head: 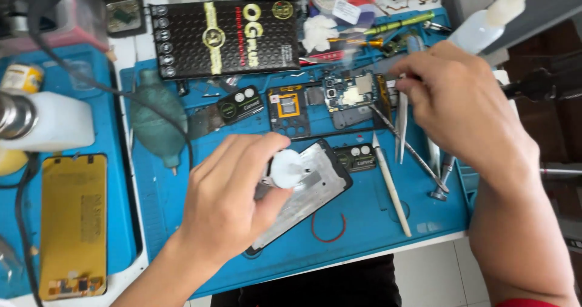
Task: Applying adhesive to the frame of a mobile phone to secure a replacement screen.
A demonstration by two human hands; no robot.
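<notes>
Two hands worked over one blue mat (364, 234): the left hand (227, 207) and the right hand (461, 110). There were one phone frame (315, 183), one circuit board (351, 92), one black box (227, 37) and one green blower (154, 119). One white bottle (485, 25) stood by, and one gold panel (73, 222) lay apart.

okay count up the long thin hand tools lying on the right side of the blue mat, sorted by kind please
White plastic spudger: 1
Tweezers: 1
Thin metal pry rod: 1
Metal-tipped driver: 1
Total: 4

The right hand hangs over their upper ends and may hide more; the left hand presses a white pad on the phone frame.
</notes>
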